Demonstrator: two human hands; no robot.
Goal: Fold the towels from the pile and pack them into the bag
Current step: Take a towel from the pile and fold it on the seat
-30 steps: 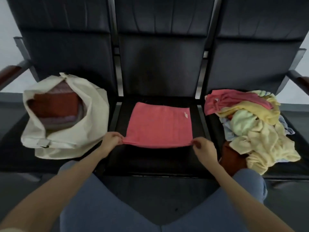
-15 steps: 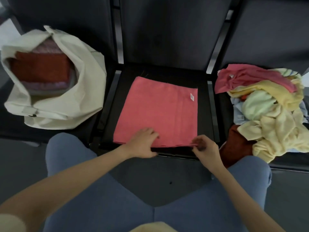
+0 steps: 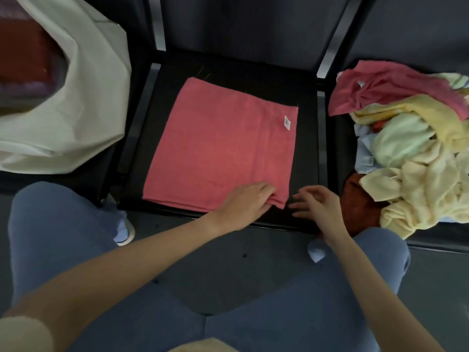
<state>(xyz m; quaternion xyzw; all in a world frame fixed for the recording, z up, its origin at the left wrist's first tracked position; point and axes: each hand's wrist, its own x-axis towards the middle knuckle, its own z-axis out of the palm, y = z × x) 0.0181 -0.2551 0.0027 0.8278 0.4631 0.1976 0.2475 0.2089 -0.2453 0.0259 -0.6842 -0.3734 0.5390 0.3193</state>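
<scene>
A pink towel (image 3: pixel 220 151) lies flat on the dark seat (image 3: pixel 142 138) in front of me, folded into a rough square, with a small white tag (image 3: pixel 287 122) near its far right edge. My left hand (image 3: pixel 247 200) rests on the towel's near right corner, fingers stretched fairly flat over the cloth and pressing it down, the fingertips at the very edge. My right hand (image 3: pixel 317 203) sits just beside that corner over the bare seat, its fingers spread and loosely bent, holding nothing; whether its fingertips touch the towel I cannot tell. On the seat to my left stands the cream cloth bag (image 3: pixel 76 97), its mouth open, with a dark red folded towel (image 3: pixel 22 54) inside and something purplish under it. On the seat to my right is the pile of loose towels (image 3: pixel 411 148): a pink one on top at the far side, pale yellow ones draped over and down the front, a light green one and a bit of light blue in the middle, and a rust-coloured one at the near left edge. My knees in blue trousers (image 3: pixel 63 224) frame the bottom of the view, above a grey floor (image 3: pixel 228 262).
</scene>
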